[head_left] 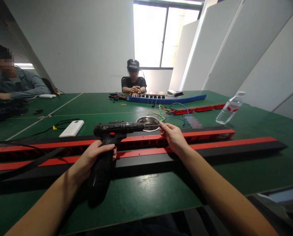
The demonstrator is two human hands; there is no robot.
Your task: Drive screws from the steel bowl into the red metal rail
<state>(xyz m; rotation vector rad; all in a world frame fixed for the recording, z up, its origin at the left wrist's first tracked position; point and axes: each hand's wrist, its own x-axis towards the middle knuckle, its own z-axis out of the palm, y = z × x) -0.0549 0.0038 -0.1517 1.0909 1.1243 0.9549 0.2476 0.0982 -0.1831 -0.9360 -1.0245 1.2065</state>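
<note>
My left hand (100, 154) is wrapped around the handle of a black cordless drill (112, 129), which is held level and points right. From its chuck a long thin bit (151, 126) reaches to my right hand (169, 132). The thumb and forefinger there are pinched together at the bit's tip; whatever small thing sits between them is hidden. Just behind the bit stands a metal bowl (138, 122) with small dark pieces in it, too small to make out singly. Beneath both hands lie two long red and black bars (148, 151), side by side across the table.
A white power bank (72, 128) and a black strap (38, 164) lie at left. Loose coloured wires (161, 113), red strips (202, 108) and a water bottle (231, 108) are at right. Across the green table (146, 196), a person works at a blue bar (166, 99); another sits left.
</note>
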